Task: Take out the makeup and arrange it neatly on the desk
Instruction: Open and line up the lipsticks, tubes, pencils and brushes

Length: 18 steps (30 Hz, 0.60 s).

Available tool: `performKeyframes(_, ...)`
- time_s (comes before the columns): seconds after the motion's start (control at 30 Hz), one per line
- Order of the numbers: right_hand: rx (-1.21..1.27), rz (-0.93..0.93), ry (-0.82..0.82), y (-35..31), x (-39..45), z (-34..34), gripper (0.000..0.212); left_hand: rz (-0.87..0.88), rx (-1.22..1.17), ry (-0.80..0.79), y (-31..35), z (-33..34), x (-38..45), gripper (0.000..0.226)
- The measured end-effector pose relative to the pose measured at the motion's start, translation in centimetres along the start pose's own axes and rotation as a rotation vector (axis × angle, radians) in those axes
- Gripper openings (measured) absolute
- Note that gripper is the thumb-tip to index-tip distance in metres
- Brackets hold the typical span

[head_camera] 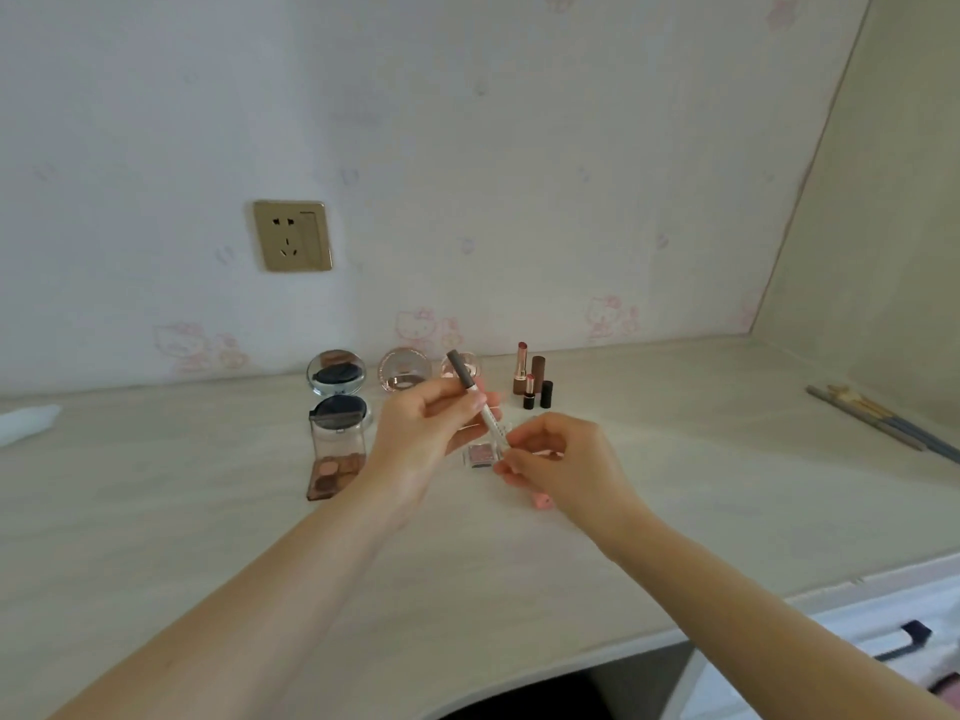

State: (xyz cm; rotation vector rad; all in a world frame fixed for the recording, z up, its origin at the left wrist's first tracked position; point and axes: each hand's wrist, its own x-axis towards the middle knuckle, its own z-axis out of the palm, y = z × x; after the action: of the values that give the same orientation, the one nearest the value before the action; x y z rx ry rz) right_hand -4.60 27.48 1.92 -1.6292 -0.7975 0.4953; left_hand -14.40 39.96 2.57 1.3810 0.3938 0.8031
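Head view: left hand [423,433] pinches a white makeup pencil [475,397], grey cap tilted up toward the wall, held above the desk [701,459]. Right hand [558,462] has fingers curled at the pencil's lower end, pinching it. Left of the pencil: 2 open compacts [336,371] and an eyeshadow palette [332,467]. Right of it: 2 uncapped lipsticks [521,361] with caps. Far right of the pencil, 3 pencils [883,423] lie together
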Motion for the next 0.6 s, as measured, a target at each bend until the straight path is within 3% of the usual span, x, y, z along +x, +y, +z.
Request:
performKeyframes(0.23,-0.118,-0.055,-0.138,1.5,-0.4,3.4,0.011,0.047,0.165,0.089,0.1,-2.2,-1.7,0.005)
performKeyframes(0.4,-0.164,-0.148,-0.024,2.2,0.0,4.3,0.012,0.217,0.546,0.084,-1.2,-4.5,-2.2,0.009)
performKeyframes(0.6,-0.445,-0.522,0.078,3.6,0.1,4.3,0.022,0.512,1.029,-0.034,-3.5,-6.9,-3.4,0.018)
